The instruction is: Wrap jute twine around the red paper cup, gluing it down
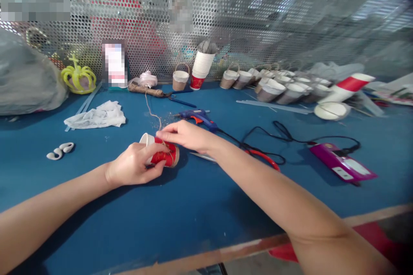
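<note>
A red and white paper cup [158,157] lies tilted on its side just above the blue table, its base toward the right. My left hand [137,163] is closed around it, with fingers over the red part. At the cup's far side my right hand [176,134] pinches the brown twine [149,104], part of which lies across the cup. The twine runs back to a wound twine roll [146,90]. Behind my right hand lies a blue glue gun [200,118] with an orange trigger. Scissors [263,158] with a red handle are partly hidden under my right forearm.
Several small twine-wrapped cups [277,88] stand at the back right, near a stack of paper cups [203,66]. A purple power strip [342,162] sits on the right with black cable. White cloth [97,116] and earbuds [60,151] lie left. A perforated metal screen [145,21] closes the back.
</note>
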`<state>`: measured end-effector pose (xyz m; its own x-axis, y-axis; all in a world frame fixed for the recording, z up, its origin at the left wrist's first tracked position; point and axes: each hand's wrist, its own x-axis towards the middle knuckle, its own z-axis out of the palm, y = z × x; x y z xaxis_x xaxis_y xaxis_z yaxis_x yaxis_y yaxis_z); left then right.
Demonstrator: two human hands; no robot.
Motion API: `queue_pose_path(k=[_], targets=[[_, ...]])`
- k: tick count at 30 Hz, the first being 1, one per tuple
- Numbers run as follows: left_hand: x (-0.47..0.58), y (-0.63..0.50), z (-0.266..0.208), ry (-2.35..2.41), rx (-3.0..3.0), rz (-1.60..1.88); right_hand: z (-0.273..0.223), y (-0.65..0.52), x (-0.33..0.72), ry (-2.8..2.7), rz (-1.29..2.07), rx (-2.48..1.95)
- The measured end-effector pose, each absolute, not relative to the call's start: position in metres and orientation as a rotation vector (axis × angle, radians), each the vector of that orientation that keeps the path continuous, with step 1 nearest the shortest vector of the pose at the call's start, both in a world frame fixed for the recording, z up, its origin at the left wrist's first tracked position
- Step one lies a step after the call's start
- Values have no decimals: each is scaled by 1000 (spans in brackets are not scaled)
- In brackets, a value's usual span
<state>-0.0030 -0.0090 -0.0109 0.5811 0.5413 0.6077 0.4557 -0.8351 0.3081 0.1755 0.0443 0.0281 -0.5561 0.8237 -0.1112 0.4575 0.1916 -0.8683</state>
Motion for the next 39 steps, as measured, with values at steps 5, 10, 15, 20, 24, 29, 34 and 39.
queue_pose_path(k=[5,10,15,20,24,29,34,39], targets=[[-4,-10,-9,861,2608,1094,28,32,165,-1737,1407,-1199],[0,-12,-1,1047,2126,1098,34,33,182,-1582,1278,-1109],[6,-12,5,1011,1689,1090,42,29,188,-1493,1281,-1054],[7,-13,6,1008,1530,1057,43,27,188,-1491,1247,-1041],[7,-15,7,997,1504,1051,40,28,188,-1518,1215,-1097],[5,-17,8,977,1561,1062,37,28,189,-1568,1199,-1141],[3,-18,7,960,1703,1087,34,30,190,-1628,1192,-1149],[-2,-20,3,974,1888,1106,30,29,191,-1661,1202,-1162]])
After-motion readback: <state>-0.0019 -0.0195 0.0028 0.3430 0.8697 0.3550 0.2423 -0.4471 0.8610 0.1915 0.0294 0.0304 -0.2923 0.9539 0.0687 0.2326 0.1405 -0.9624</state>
